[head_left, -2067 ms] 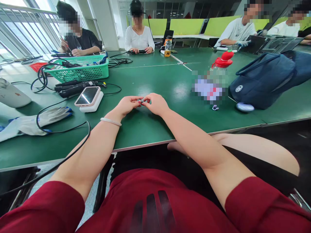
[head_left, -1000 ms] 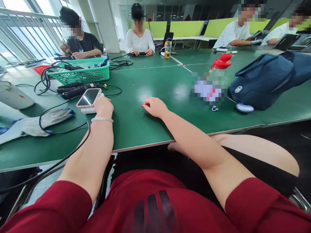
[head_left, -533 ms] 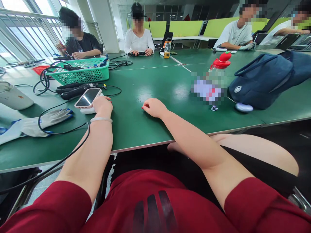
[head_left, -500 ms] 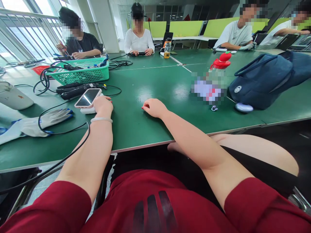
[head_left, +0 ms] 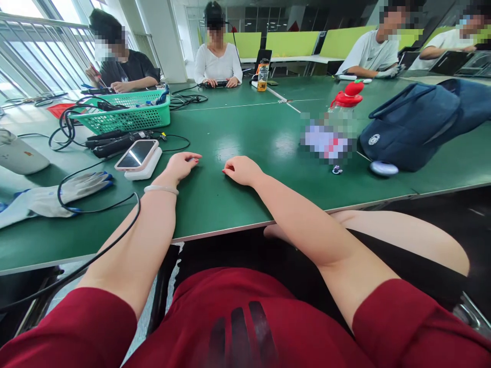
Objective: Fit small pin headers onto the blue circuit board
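Observation:
My left hand [head_left: 183, 164] rests on the green table [head_left: 253, 204], fingers stretched to the right and holding nothing that I can see. A pale bracelet [head_left: 161, 189] circles that wrist. Just left of the hand, a phone [head_left: 137, 155] in a pink case lies on a white box-like object [head_left: 144, 168]. My right hand [head_left: 242, 170] lies on the table a short way to the right, its fingers curled in loosely with nothing visible in them. A gap of bare table separates the two hands.
A green basket [head_left: 123, 115] holds cables and tools behind black handheld devices [head_left: 118, 143]. Grey-white gloves [head_left: 69, 197] and a black cable [head_left: 136, 225] are at left. To the right stand a red-capped bottle [head_left: 347, 99] and a blue backpack [head_left: 414, 125]. Several people sit across the table.
My left hand has moved right, away from the phone, and its fingers have stretched out. The phone stays on the white object. My right hand has barely moved.

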`<control>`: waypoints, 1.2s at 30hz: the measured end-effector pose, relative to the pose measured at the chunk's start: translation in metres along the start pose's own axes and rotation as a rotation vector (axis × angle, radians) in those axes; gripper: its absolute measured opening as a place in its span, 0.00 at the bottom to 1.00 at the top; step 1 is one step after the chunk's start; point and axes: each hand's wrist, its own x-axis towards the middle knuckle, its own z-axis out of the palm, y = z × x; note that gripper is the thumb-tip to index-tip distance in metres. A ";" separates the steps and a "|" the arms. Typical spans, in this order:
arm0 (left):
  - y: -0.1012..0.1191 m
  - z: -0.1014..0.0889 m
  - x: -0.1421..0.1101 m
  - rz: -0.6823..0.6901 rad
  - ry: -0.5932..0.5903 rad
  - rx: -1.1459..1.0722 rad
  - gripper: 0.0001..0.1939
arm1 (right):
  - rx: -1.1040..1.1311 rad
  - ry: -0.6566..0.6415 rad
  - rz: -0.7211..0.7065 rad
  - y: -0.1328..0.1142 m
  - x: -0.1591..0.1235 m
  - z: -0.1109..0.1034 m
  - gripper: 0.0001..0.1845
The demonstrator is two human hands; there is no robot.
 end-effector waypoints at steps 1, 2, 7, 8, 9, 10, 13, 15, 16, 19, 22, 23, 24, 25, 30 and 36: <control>0.007 0.006 -0.003 0.070 -0.077 -0.023 0.20 | -0.006 0.001 -0.004 0.000 0.000 0.000 0.11; 0.015 0.012 -0.007 0.127 -0.162 -0.054 0.20 | -0.012 0.004 -0.008 0.001 0.001 0.001 0.11; 0.039 0.031 -0.020 0.260 -0.382 -0.377 0.26 | 0.016 0.037 0.005 0.006 0.003 0.004 0.10; 0.040 0.031 -0.021 0.247 -0.356 -0.412 0.27 | 0.030 0.041 0.016 0.006 0.003 0.005 0.11; 0.039 0.031 -0.021 0.231 -0.318 -0.436 0.27 | 0.042 0.043 0.026 0.007 0.003 0.006 0.13; 0.038 0.031 -0.020 0.210 -0.276 -0.452 0.27 | 0.050 0.042 0.032 0.007 0.003 0.006 0.16; 0.036 0.030 -0.019 0.161 -0.225 -0.490 0.25 | 0.045 0.025 0.032 0.007 0.002 0.007 0.21; 0.037 0.030 -0.019 0.163 -0.270 -0.517 0.24 | 0.030 0.013 0.029 0.005 0.002 0.007 0.24; 0.038 0.031 -0.020 0.172 -0.304 -0.533 0.24 | 0.021 0.009 0.028 0.004 0.002 0.007 0.24; 0.042 0.034 -0.023 0.176 -0.388 -0.580 0.25 | -0.004 0.000 0.034 0.003 0.002 0.007 0.20; 0.043 0.035 -0.024 0.146 -0.399 -0.604 0.26 | -0.017 -0.014 0.026 0.003 0.004 0.006 0.13; 0.043 0.035 -0.024 0.143 -0.399 -0.610 0.26 | -0.019 -0.015 0.023 0.004 0.004 0.006 0.12; 0.042 0.035 -0.024 0.143 -0.399 -0.615 0.25 | -0.022 -0.015 0.020 0.004 0.004 0.006 0.11; 0.042 0.035 -0.023 0.142 -0.402 -0.617 0.25 | -0.027 -0.013 0.019 0.004 0.005 0.006 0.10; 0.043 0.034 -0.024 0.126 -0.415 -0.621 0.24 | -0.032 -0.002 0.020 0.004 0.004 0.005 0.10; 0.048 0.035 -0.027 0.119 -0.450 -0.679 0.25 | -0.010 0.016 0.060 0.003 0.003 0.005 0.12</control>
